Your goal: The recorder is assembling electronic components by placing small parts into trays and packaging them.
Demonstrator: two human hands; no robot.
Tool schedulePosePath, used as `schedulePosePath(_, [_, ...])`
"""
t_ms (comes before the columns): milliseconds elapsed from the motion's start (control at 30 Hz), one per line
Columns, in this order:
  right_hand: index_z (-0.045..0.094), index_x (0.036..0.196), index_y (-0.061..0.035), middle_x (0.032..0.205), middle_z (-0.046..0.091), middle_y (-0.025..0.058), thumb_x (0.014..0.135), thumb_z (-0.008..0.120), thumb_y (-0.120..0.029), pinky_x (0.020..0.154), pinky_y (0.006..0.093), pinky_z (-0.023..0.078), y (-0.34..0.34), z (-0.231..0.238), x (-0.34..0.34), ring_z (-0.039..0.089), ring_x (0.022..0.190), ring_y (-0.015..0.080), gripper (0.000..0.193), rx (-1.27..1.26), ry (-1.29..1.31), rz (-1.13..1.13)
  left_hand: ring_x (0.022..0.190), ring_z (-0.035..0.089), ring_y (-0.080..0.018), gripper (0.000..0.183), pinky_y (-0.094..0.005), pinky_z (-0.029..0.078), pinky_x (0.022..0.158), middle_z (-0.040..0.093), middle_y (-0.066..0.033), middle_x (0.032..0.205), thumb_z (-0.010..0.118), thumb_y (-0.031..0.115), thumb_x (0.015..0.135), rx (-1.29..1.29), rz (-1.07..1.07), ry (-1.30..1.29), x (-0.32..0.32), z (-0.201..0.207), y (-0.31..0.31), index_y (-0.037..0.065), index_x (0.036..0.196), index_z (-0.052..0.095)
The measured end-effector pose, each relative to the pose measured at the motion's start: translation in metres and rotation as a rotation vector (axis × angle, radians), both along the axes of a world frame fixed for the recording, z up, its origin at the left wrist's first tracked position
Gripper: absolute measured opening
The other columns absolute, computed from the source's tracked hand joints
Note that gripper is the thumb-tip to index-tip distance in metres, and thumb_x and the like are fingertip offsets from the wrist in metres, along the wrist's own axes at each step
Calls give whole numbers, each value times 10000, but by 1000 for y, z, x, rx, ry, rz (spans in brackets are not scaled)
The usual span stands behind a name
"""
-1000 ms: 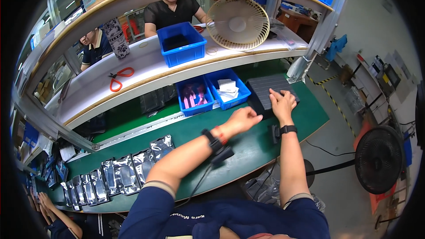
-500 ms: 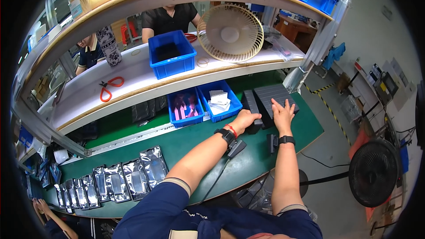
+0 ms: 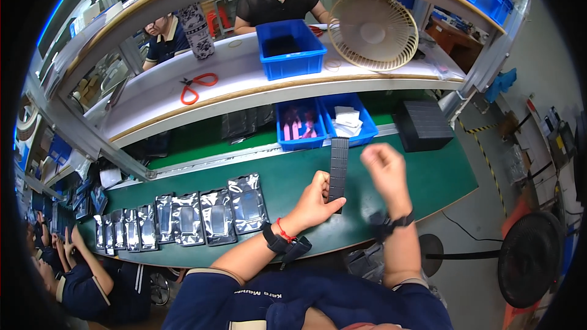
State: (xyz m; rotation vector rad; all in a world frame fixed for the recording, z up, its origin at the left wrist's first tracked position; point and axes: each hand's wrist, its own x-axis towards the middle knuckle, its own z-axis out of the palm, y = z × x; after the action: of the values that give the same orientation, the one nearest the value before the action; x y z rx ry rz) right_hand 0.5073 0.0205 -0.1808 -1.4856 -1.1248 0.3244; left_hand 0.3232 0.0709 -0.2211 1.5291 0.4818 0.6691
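Head view: your left hand [image 3: 313,203] grips a grooved black bar [image 3: 338,168]; your right hand [image 3: 386,174] is too blurred to tell.

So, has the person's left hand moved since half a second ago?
Yes. Judged against the blue bin of white pieces, the left hand, holding a black block, has moved leftward and lower in the picture.

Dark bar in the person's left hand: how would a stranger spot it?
Find the green tabletop below the white shelf. Over it, the left hand holds the dark bar. Unlike the bulky dark block toward the tabletop's right end, it is slim and held.
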Motion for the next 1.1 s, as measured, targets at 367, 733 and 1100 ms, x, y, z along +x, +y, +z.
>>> schedulePosePath(367, [536, 761, -31, 669, 508, -40, 827, 663, -81, 527, 182, 367, -18, -26, -111, 423, 608, 21, 151, 36, 291, 95, 562, 540, -83, 283, -249, 449, 494, 528, -32, 615, 533, 137, 918, 449, 90, 111, -54, 15, 3, 2, 677, 471])
schedulePosePath(733, [555, 781, -71, 716, 503, -75, 899, 583, -126, 599, 184, 359, -28, -32, -98, 429, 669, 2, 133, 4, 530, 37, 527, 546, -56, 296, -210, 457, 451, 538, -2, 576, 545, 132, 895, 86, 163, 100, -92, 17, -3, 27, 624, 490])
schedulePosePath(1100, [527, 803, -61, 746, 482, -62, 921, 534, -129, 651, 179, 363, -60, -24, -49, 420, 699, 20, 136, 65, 599, -4, 692, 609, -394, 311, -459, 474, 638, 609, -210, 667, 630, 296, 789, 549, 171, 657, -46, -52, 48, 6, 676, 617])
